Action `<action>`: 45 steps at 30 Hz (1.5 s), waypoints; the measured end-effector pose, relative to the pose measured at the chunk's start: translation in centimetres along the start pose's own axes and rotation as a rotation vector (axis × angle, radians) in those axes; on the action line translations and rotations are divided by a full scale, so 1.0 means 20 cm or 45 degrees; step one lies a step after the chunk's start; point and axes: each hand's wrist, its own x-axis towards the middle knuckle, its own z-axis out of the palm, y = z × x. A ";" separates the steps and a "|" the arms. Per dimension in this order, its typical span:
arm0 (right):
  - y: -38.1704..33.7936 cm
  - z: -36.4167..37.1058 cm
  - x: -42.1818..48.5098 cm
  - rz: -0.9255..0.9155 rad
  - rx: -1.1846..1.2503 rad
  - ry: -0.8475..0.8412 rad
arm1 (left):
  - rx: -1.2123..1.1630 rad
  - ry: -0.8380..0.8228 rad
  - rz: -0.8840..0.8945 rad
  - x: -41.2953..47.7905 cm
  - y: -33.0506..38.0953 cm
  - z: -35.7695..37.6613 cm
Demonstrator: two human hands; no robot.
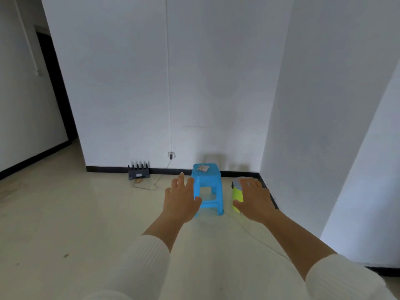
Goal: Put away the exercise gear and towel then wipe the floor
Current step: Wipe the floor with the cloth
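Note:
Both my arms, in white ribbed sleeves, stretch forward over a pale tiled floor (86, 213). My left hand (180, 198) is open, fingers spread, and overlaps the left side of a blue plastic stool (208, 185) in the view. My right hand (254, 198) is open too, held in front of a lime-green bin (236, 194) with a grey lid. Neither hand holds anything. A small folded cloth or paper item (203, 168) lies on the stool's seat. No exercise gear is visible.
The stool and bin stand near a white wall with a black baseboard, in the right corner. A dark router (138, 172) with several antennas sits on the floor to the left, its cable running to a wall socket (171, 155). A dark doorway (54, 83) opens at far left.

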 end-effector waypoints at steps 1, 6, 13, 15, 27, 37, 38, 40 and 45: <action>0.04 0.01 0.16 0.004 -0.012 -0.012 | -0.017 -0.005 -0.016 0.15 0.00 0.03; 0.17 0.13 0.85 0.022 0.023 -0.052 | -0.027 -0.023 -0.056 0.88 -0.04 0.22; 0.28 0.45 1.91 -0.025 0.014 -0.041 | 0.108 -0.058 0.033 1.90 -0.18 0.61; 0.30 0.53 2.22 -0.009 0.014 -0.069 | 0.088 -0.091 0.022 2.20 -0.23 0.71; 0.60 1.14 3.68 0.152 0.054 -0.296 | -0.070 -0.437 -0.092 3.51 -0.41 1.49; 0.98 1.83 4.65 0.180 0.126 -0.748 | -0.165 -0.767 -0.416 4.30 -0.44 2.26; 1.01 1.89 4.72 0.177 0.121 -0.796 | -0.183 -0.784 -0.443 4.35 -0.45 2.33; 1.05 2.02 4.84 0.187 0.125 -0.879 | -0.216 -0.830 -0.490 4.43 -0.48 2.45; 1.10 2.40 5.07 0.140 0.131 -0.992 | -0.234 -0.865 -0.569 4.56 -0.63 2.79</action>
